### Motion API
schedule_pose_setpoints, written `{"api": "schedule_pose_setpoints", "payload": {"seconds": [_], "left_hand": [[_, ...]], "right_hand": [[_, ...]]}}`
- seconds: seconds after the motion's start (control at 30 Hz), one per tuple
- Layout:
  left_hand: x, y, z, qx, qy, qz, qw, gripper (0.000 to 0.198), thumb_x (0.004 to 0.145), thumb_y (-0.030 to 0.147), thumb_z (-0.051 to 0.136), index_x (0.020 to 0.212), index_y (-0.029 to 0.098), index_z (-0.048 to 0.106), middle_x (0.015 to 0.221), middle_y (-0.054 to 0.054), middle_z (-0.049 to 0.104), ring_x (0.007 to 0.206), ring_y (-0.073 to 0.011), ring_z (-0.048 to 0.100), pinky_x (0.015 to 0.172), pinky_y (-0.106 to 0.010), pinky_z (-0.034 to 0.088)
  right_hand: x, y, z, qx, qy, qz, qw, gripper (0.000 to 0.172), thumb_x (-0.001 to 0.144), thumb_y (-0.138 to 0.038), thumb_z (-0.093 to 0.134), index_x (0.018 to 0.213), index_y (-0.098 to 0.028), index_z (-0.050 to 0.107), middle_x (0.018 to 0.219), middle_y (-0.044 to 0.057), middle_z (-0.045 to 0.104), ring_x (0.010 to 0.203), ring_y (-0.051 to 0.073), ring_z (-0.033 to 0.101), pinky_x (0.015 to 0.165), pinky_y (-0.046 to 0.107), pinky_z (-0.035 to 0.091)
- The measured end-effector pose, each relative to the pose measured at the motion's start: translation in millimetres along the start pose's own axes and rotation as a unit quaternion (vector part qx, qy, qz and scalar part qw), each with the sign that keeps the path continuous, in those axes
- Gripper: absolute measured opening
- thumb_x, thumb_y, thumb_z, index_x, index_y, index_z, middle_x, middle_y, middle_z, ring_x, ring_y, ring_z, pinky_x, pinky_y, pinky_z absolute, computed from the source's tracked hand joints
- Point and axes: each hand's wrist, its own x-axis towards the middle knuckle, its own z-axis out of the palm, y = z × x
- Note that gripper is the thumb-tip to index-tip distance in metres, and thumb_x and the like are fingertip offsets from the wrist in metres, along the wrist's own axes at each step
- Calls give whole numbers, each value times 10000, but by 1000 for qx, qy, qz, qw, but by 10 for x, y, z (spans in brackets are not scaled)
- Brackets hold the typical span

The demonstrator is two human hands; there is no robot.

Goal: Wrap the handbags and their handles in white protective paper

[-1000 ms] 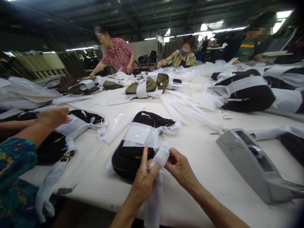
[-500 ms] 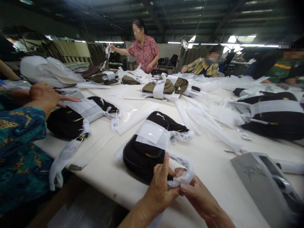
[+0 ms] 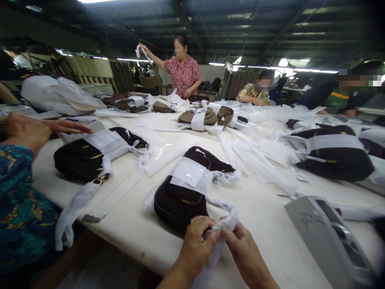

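A black bag [image 3: 180,200] with a white paper band across it lies on the white table [image 3: 264,216] right in front of me. Its strap, wrapped in white tissue [image 3: 224,212], curves from the bag down into my hands. My left hand [image 3: 197,245] is closed round the wrapped strap near the bag's lower edge. My right hand [image 3: 245,257] pinches the same white wrapping from the right, touching the left hand.
A grey tape dispenser [image 3: 325,237] stands at the right. A neighbour's hand [image 3: 33,130] rests by another banded black bag [image 3: 87,154] on the left. More black bags [image 3: 333,156] and olive bags [image 3: 207,116] lie among white wrapping strips. Several people work at the far side.
My hands have drawn closer together and lower on the wrapped strap, the left thumb now folded down. The view shifted slightly. The person at the far side raised a wrapped item higher.
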Motion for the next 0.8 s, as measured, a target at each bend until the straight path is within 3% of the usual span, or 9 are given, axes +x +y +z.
{"api": "schedule_pose_setpoints", "payload": {"seconds": [0.07, 0.2, 0.33, 0.43, 0.5, 0.57, 0.63, 0.7, 0.8], "left_hand": [[-7, -2, 23, 43, -5, 29, 999, 215, 834, 320, 477, 764, 175, 619, 774, -55, 621, 787, -191, 549, 770, -326, 398], [-20, -1, 63, 131, -43, 106, 985, 207, 855, 270, 426, 918, 177, 599, 865, -68, 633, 866, -207, 550, 828, -376, 386], [-48, -39, 90, 211, -8, 159, 964, 301, 853, 218, 406, 1128, 159, 512, 1064, -108, 596, 1009, -232, 509, 863, -391, 382], [-53, -68, 96, 217, -3, 143, 966, 229, 870, 208, 366, 941, 168, 580, 880, -80, 622, 880, -207, 542, 771, -346, 410], [-38, -55, 77, 222, -30, 127, 966, 267, 878, 206, 340, 768, 170, 580, 748, -59, 600, 787, -190, 541, 710, -323, 411], [9, -9, 21, 234, -51, 133, 962, 280, 877, 213, 346, 721, 172, 574, 718, -50, 593, 752, -179, 540, 690, -311, 410], [104, 59, -74, 260, -24, 160, 952, 237, 869, 214, 371, 807, 180, 598, 798, -56, 618, 805, -182, 552, 740, -323, 410], [243, 119, -190, 311, 46, 184, 931, 230, 859, 217, 390, 958, 183, 594, 976, -84, 620, 948, -209, 539, 852, -374, 378], [436, 124, -351, 419, 104, 171, 886, 305, 847, 256, 415, 1113, 182, 546, 1208, -124, 531, 1141, -282, 441, 957, -509, 265]], "right_hand": [[-15, 5, 5, -27, 6, -11, 1000, 323, 642, -387, 696, 865, -170, 609, 825, 36, 631, 832, 209, 547, 804, 322, 397], [-52, 19, 17, 1, 35, 2, 999, 466, 582, -452, 712, 934, -171, 590, 843, 52, 641, 817, 226, 562, 802, 354, 404], [-51, 63, 45, 67, 43, 6, 997, 458, 540, -436, 736, 891, -182, 587, 827, 49, 639, 772, 210, 563, 750, 329, 421], [-26, 112, 41, 71, 57, 5, 996, 380, 555, -404, 736, 821, -174, 594, 719, 17, 610, 672, 172, 537, 661, 289, 423], [-10, 133, 20, 59, 63, 5, 996, 342, 558, -394, 737, 763, -159, 596, 656, 5, 585, 617, 154, 513, 607, 272, 415], [-5, 139, 10, 39, 65, 0, 997, 342, 556, -404, 735, 741, -150, 601, 639, 7, 585, 600, 152, 509, 590, 271, 414], [-30, 138, 45, 10, 65, -7, 998, 372, 569, -438, 718, 783, -152, 613, 654, 16, 604, 615, 171, 531, 603, 288, 428], [-106, 141, 136, -39, 40, -28, 998, 412, 599, -485, 683, 857, -170, 624, 718, 27, 635, 678, 204, 568, 638, 310, 448], [-318, 132, 289, -202, -68, -105, 971, 374, 685, -506, 617, 938, -231, 621, 874, 27, 652, 809, 217, 593, 695, 319, 468]]}}
